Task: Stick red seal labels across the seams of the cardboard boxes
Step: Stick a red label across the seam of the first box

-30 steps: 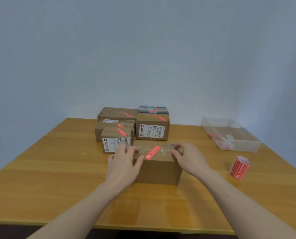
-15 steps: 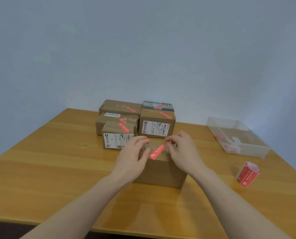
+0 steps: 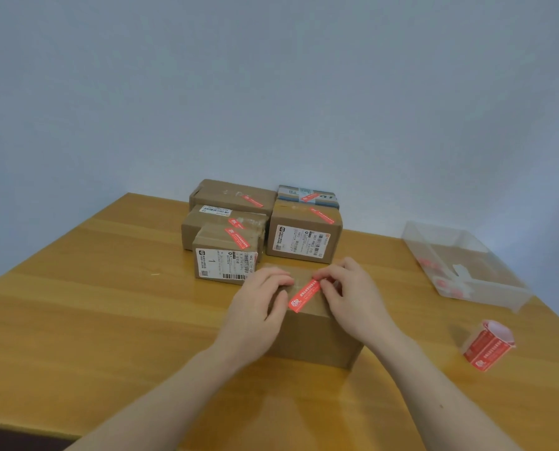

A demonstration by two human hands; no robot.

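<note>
On the near half of the wooden table (image 3: 76,320), a plain cardboard box (image 3: 307,336) sits directly in front of the person. A red seal label (image 3: 304,295) lies diagonally on its top face, across the taped seam.

Left hand (image 3: 255,317): rests on the left part of the box top, fingers bent and lying on the cardboard, fingertips just beside the label's upper end. It holds nothing.

Right hand (image 3: 349,294): rests on the right part of the box top. Its fingertips (image 3: 325,281) are bunched at the upper end of the label; whether they press the label down or pinch its edge cannot be determined at this blur.

Behind the box, five parcels stand packed together, each with a red label on top:
- a small box with a white shipping label (image 3: 226,255) at front left;
- a flat box (image 3: 223,222) behind it;
- a long box (image 3: 232,195) at the back left;
- a taller box (image 3: 304,237) at the right;
- a printed blue-grey box (image 3: 307,193) behind that one.

To the right, a clear plastic tray (image 3: 486,288) holds some white and red scraps. Nearer the table edge, well apart from the boxes, lies a roll of red labels (image 3: 486,346).
</note>
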